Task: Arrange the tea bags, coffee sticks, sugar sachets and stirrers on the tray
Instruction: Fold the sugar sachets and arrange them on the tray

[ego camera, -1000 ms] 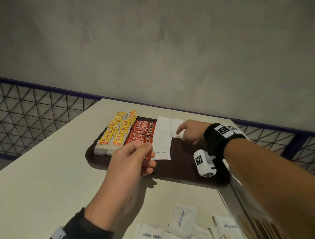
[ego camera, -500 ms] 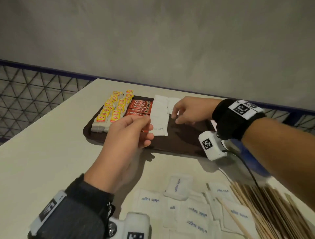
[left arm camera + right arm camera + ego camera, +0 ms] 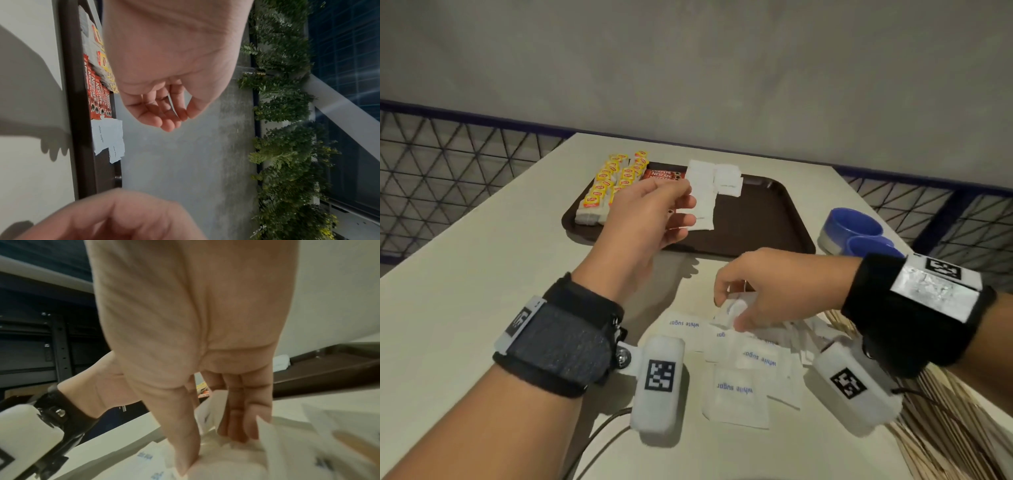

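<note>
A brown tray (image 3: 767,219) holds rows of yellow tea bags (image 3: 606,192), red coffee sticks (image 3: 664,174) and white sugar sachets (image 3: 726,180). My left hand (image 3: 681,205) hovers over the tray's near edge, fingers loosely curled and holding nothing; the left wrist view shows those empty fingertips (image 3: 170,125). My right hand (image 3: 729,311) is down on the loose sugar sachets (image 3: 736,387) on the table in front of the tray. It pinches one sugar sachet (image 3: 734,306) between thumb and fingers, also shown in the right wrist view (image 3: 209,415). Wooden stirrers (image 3: 945,411) lie at the right, partly hidden by my right wrist.
Two blue bowls (image 3: 852,226) stand right of the tray, near the table's right edge. The right half of the tray is bare brown surface. A wire mesh railing (image 3: 448,164) runs behind the table, before a grey wall.
My right hand left the sachets on the tray and came back down to the loose pile, where it took hold of one sachet. The left hand stayed above the tray's near edge.
</note>
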Demonstrator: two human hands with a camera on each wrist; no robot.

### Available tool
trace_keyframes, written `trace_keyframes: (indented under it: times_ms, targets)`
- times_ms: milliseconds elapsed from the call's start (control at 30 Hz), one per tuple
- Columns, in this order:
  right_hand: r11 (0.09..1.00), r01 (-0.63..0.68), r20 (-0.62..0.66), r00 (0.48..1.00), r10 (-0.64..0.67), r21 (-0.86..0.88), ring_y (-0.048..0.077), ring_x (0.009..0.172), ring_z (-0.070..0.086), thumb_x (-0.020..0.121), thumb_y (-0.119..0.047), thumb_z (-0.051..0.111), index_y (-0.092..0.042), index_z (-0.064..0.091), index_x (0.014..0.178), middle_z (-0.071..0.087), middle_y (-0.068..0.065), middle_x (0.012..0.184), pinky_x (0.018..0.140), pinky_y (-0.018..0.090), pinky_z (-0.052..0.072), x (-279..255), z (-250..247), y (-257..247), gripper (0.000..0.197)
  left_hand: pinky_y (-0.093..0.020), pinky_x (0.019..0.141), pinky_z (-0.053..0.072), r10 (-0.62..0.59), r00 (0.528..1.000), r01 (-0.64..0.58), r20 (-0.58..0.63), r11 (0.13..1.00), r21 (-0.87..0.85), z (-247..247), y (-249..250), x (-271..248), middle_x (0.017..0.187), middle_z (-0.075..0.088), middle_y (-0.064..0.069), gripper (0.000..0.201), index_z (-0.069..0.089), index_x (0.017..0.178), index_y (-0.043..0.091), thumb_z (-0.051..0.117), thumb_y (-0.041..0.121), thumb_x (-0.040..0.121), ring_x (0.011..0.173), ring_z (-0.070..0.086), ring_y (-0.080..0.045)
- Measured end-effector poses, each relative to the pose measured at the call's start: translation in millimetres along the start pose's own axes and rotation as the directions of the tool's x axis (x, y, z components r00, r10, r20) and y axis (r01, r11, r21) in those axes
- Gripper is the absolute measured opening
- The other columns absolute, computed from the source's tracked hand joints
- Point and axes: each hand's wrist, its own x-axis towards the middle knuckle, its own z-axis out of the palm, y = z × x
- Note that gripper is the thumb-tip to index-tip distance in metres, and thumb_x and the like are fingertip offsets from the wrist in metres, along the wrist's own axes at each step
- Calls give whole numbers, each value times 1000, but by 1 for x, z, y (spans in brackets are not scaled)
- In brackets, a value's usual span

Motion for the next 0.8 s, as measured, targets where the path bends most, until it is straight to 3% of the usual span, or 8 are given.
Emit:
trace_keyframes:
  times_ms: [67,167,300,367,467,633,800]
  targets:
    - [998,2,-81,997,3,65,13,94,65,89,-38,74,-37,65,107,65,-14,102,85,39,59,-4,1,0,20,-30,64,54,3,1000,-4,10,1000,13,1,0,-2,82,74,-1,8,71,96,15,67,23,97,67,67,-15]
    - [998,0,-182,983,12,67,7,90,63,90,-44,70,-39,64,105,63,-17,98,83,33,58,-20,-5,-3,17,-31,67,56,1,999,-3,38,998,55,3,-1,-3,84,75,0,10,72,98,15,68,24,97,68,68,-15]
    - [995,-61,-53,997,57,-78,3,95,55,87,-56,69,-43,59,121,53,-18,108,82,25,52,-52,0,-13,37,-31,66,56,-10,998,6,64,998,62,3,-2,-4,87,76,-1,10,72,97,15,69,25,96,70,69,-16]
    - [988,-78,10,997,80,-137,6,96,55,79,-62,73,-43,52,125,46,-18,110,83,31,55,-63,12,-16,53,-31,66,56,-10,998,6,68,998,60,3,-2,-3,86,76,-1,10,72,98,14,69,24,96,70,69,-16]
    - [988,-76,-11,997,75,-132,8,94,53,73,-63,77,-41,46,125,41,-16,108,81,37,55,-66,25,-16,65,-30,64,56,-9,997,5,72,998,57,3,-3,-2,83,75,0,11,71,100,13,69,23,96,68,68,-16]
    - [989,-33,-87,996,20,-148,13,91,54,90,-51,69,-36,52,124,47,-9,105,80,33,52,-47,30,-14,41,-31,64,54,-9,997,4,76,997,74,4,-6,-1,83,75,0,9,71,96,15,69,24,96,70,68,-17]
    - [998,-34,-205,979,21,-60,13,86,52,93,-36,68,-30,63,110,56,-4,97,75,31,50,-34,22,-11,19,-31,65,54,-15,997,8,74,997,82,4,-7,-1,85,76,-1,10,72,99,15,69,24,96,71,69,-17]
